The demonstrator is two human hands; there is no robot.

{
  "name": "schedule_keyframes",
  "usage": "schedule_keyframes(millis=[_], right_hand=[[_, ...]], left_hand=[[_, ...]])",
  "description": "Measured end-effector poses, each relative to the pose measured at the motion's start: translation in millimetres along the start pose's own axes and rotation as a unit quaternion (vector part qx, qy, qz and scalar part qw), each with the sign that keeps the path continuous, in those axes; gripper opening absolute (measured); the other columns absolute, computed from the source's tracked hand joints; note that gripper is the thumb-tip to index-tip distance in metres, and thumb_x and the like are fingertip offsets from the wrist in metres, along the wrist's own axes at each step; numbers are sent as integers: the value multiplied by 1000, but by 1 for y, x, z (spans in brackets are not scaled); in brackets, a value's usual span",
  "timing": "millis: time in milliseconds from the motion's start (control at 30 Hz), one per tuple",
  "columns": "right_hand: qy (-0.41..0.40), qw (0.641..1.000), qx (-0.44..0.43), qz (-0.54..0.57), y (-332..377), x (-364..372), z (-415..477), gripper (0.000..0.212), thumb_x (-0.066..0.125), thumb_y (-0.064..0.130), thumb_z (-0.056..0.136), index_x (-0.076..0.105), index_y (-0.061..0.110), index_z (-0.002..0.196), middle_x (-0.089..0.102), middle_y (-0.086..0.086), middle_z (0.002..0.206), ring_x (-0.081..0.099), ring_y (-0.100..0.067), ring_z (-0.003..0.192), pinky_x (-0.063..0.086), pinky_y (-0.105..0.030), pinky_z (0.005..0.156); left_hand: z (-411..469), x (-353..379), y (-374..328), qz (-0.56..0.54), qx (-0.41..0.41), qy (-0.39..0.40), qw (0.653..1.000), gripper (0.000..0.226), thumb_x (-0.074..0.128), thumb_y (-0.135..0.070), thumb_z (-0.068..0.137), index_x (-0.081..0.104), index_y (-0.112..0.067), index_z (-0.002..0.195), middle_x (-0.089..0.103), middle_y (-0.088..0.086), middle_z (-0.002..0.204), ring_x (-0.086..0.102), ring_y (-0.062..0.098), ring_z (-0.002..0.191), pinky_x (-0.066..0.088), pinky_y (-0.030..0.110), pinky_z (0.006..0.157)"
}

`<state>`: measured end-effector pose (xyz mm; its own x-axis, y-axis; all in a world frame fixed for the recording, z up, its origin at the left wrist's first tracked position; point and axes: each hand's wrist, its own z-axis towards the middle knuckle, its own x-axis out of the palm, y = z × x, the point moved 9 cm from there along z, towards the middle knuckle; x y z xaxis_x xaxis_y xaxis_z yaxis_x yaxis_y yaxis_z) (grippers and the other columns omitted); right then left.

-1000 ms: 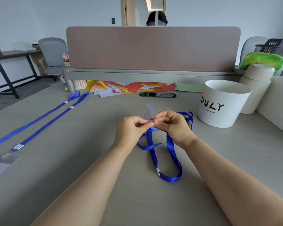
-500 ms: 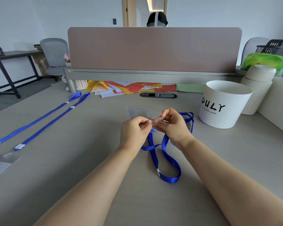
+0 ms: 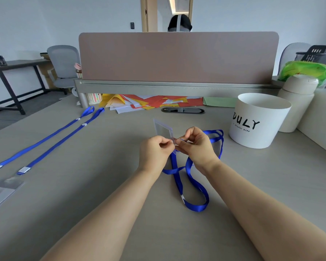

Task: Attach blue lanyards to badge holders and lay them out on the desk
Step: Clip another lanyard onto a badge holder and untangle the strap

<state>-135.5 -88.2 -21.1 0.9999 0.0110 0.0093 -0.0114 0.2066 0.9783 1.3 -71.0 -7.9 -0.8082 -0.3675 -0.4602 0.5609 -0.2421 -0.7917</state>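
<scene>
1. Two bare forearms come into view from the lower edge, one on each side.
2. No sleeve covers either forearm as far as the view reaches; both are uncovered from the bottom edge to the wrist.
3. The left hand [image 3: 154, 151] wears no glove, and no ring, watch or band shows on it or on its wrist.
4. The right hand [image 3: 196, 146] is likewise ungloved, with no ring, watch or bracelet showing.
5. The fingernails that show are short and without coloured polish.
6. No marking, plaster or tattoo shows on either arm.
</scene>
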Motion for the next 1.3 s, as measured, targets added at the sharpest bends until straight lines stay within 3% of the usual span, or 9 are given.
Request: schedule_keyframes(millis=[200,433,567,800,967,1067,1167,1300], right_hand=[[12,1000,3,24,-2,1,1,27,56,-9,85,41,11,74,62,-15,79,69,-25,75,58,-34,76],[4,999,-3,37,1,-4,4,26,55,-9,85,43,11,75,64,-8,72,71,-16,70,58,-34,76],[8,1000,-1,24,1,-2,3,25,56,-9,84,45,11,75,61,-16,81,67,-32,81,57,-42,84],[21,998,11,55,0,0,2,23,57,-7,84,45,10,75,61,-11,76,66,-24,78,58,-32,77],[18,995,26,96,0,-3,2,22,56,-7,84,47,11,76,63,-3,68,70,-12,69,59,-25,71],[12,996,30,88,0,-5,3,20,51,-7,88,47,11,79,61,-6,75,71,-9,70,58,-24,71],[27,998,24,58,0,0,3,19,45,-5,92,48,11,81,58,-14,89,69,-15,80,58,-28,75],[51,998,8,39,4,0,1,18,45,-4,92,52,10,82,58,-14,87,67,-14,72,59,-25,70]], left_hand=[[1,0,1,-14,6,-3,1000,13,63,-13,82,72,-6,88,72,7,84,61,16,73,47,22,67],[8,2,8,-59,-12,24,998,15,62,-18,84,72,-8,90,70,0,81,61,9,71,41,2,57],[5,4,6,-76,-16,44,996,17,69,-28,80,72,-12,87,69,-5,75,63,4,69,46,5,58],[6,5,6,-65,3,33,997,12,64,-20,85,69,-10,87,70,2,84,65,16,80,52,27,75],[8,9,12,-92,-15,66,993,11,60,-19,87,66,-10,85,68,5,89,61,18,84,48,26,75],[10,4,6,-20,43,48,998,8,60,-17,87,60,-10,84,55,4,114,53,15,109,39,19,83],[9,2,-11,43,141,48,988,16,60,-15,86,54,-9,100,40,2,141,34,13,132,27,17,98],[9,14,-6,82,143,148,975,56,53,-28,91,29,-20,140,36,-2,147,26,15,139,9,44,117]])
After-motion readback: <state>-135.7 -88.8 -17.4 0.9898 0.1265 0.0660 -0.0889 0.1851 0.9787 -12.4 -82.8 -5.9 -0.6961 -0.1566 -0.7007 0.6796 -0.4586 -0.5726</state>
